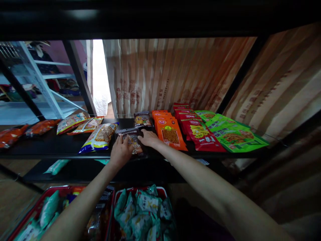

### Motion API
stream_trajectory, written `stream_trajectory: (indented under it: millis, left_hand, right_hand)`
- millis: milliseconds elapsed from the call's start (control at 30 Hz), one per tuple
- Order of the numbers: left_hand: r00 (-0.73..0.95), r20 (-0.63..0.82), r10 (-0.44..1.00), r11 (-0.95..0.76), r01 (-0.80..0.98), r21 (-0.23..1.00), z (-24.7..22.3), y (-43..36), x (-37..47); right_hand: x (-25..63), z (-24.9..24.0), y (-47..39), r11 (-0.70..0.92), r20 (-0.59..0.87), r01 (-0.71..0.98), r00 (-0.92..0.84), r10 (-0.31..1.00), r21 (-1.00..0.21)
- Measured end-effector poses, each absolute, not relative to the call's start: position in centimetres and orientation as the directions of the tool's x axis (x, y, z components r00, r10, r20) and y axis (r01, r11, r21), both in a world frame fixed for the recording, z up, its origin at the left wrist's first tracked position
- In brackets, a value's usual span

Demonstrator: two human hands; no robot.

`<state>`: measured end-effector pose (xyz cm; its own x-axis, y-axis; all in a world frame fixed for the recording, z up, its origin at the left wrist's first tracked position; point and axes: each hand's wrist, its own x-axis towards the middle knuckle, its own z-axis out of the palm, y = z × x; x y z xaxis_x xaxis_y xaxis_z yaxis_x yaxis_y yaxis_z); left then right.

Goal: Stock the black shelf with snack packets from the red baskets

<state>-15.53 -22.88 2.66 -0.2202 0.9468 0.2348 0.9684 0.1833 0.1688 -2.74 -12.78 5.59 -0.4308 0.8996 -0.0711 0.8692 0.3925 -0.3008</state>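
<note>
A black snack bag (135, 144) with a checked top edge lies on the black shelf (86, 152), close to its front edge. My left hand (121, 152) is on the bag's left side, its thumb and fingers closed on the packaging. From the right, my right hand (149, 138) holds the opposite edge, with the fingertips partly hidden. Just behind it sits a similar black snack bag (142, 119). To the left is a white, blue and yellow snack bag (101, 136); orange snack packets (170, 132) overlap in a row by my right wrist.
Red packets (202, 135) and green packets (233, 135) lie farther right. Several other snack bags (71, 123) line the left. Below, a basket of teal bags (145, 207) stands beside a red basket (41, 201). Shelf posts (79, 77) and a curtain (140, 73) stand behind.
</note>
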Motion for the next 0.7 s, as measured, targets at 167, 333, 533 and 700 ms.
stream_trajectory:
  millis: [167, 333, 533, 700]
  left_hand:
    - [-0.277, 0.218, 0.936, 0.199, 0.925, 0.324, 1.8, -24.2, -14.9]
    - [-0.287, 0.355, 0.89, 0.062, 0.847, 0.527, 0.2, -25.0, -15.1]
    - [-0.36, 0.55, 0.753, -0.2, 0.671, 0.714, -0.9, -28.4, -13.9]
    - [-0.615, 0.304, 0.727, -0.275, 0.145, 0.951, 0.0, -31.4, -12.3]
  right_hand:
    - [-3.1, 4.4, -13.7, 0.33, -0.075, 0.778, -0.433, 0.898, -0.535]
    - [-2.8, 2.6, -15.1, -0.023, -0.128, 0.357, -0.274, 0.953, -0.934]
    - [-0.5, 1.5, -18.0, -0.319, -0.241, -0.145, -0.396, 0.886, -0.937]
    - [1.9, 1.5, -20.9, -0.404, -0.191, -0.368, -0.495, 0.847, -0.838]
